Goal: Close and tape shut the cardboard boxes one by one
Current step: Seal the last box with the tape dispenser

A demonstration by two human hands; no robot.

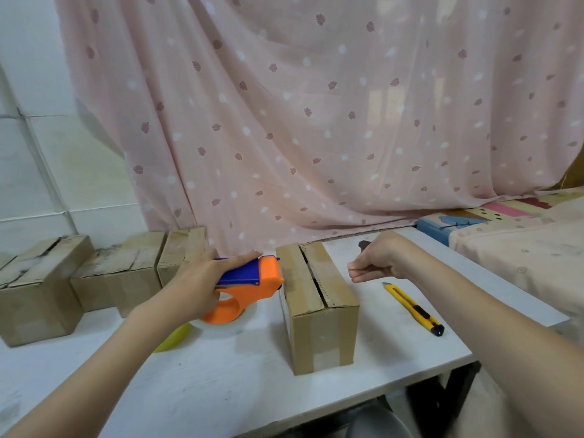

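Observation:
A small cardboard box [319, 311] stands in the middle of the white table [221, 380]. Its top flaps are folded down with a narrow gap along the seam. My left hand [196, 279] grips an orange and blue tape dispenser [256, 276], whose front end touches the box's upper left edge. A clear tape roll [234, 325] shows beneath the dispenser. My right hand [374, 262] hovers just right of the box with its fingers curled. A small dark object [363, 245] pokes out behind it; I cannot tell whether the hand holds it.
A yellow utility knife [414, 308] lies on the table right of the box. A yellow tape roll [173, 339] peeks from under my left forearm. Three more cardboard boxes [38, 289] [120, 273] [180, 251] line the back left. A pink curtain [316, 121] hangs behind; a bed [512, 257] is on the right.

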